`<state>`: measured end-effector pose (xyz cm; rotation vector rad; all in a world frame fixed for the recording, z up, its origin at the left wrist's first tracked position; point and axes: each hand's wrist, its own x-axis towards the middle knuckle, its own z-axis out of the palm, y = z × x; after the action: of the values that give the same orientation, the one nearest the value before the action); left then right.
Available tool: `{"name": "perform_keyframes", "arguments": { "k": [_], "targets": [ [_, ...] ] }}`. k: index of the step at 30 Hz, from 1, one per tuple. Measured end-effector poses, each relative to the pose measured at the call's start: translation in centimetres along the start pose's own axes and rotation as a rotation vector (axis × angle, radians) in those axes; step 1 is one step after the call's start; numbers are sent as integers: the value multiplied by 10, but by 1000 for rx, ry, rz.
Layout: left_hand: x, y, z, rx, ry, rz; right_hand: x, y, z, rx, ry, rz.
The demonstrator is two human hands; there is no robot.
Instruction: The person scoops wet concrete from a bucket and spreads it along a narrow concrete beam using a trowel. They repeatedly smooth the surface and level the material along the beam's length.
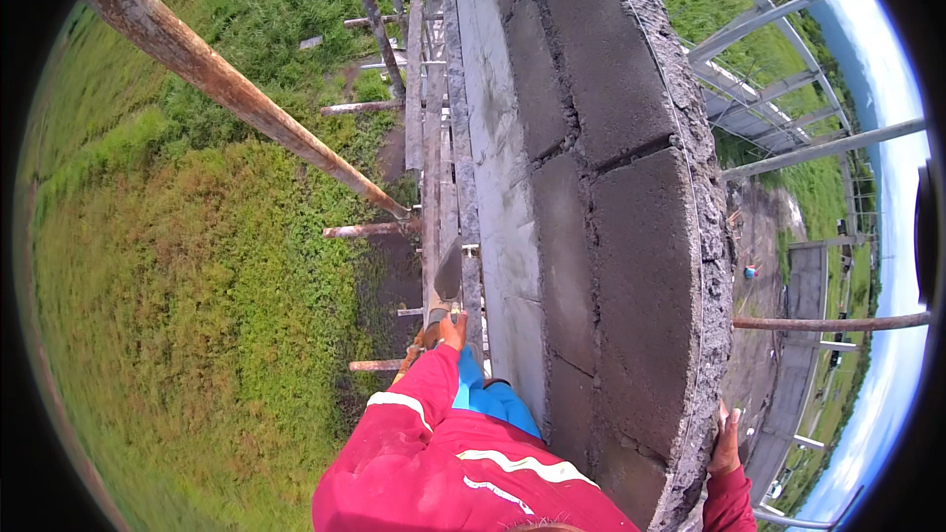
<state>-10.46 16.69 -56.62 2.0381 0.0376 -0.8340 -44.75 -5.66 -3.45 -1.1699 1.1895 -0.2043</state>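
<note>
Overlooked green and brownish undergrowth [217, 236] in open daylight, alongside a grey block wall [641, 236]. Held a trowel [449, 276] low in front of the body, above the narrow scaffold planks [434, 118], blade pointing forward. Had open air to the left, past the planks' outer edge, but little room to the right before the wall's pale band [503, 187]. Found rough mortar [711, 217] along the wall's far edge, with a thin pale line beside it. Closed the left hand [452, 330] around the trowel's handle. Set the right hand [725, 445] at that far, rough edge, fingers pointing up; could not tell, with part hidden, whether clenched or released. Wore a red jacket [394, 478] and blue trousers [493, 399]. Saw farther out a rusty pole [246, 108] slanting at left, and grey beams [778, 17] beyond the wall under a cloudy blue sky [897, 59].
</note>
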Motion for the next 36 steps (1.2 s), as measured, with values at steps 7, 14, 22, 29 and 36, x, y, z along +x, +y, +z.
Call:
{"name": "perform_keyframes", "arguments": {
  "k": [7,14,22,29,36],
  "targets": [
    [-7,-43,-5,-130,-158,-108,-11,20,-53,-3,248,123],
    [-13,-18,-23,-283,-160,-149,-13,-1,-21,37,373,64],
    [-7,-26,-9,-207,-227,-171,-14,-10,-16,-39,258,62],
    [-8,-14,-6,-219,-155,-132,-15,-2,-33,-57,313,4],
    [-7,-12,2,-201,-132,-65,-22,-4,-24,-83,337,23]
  ]
}}
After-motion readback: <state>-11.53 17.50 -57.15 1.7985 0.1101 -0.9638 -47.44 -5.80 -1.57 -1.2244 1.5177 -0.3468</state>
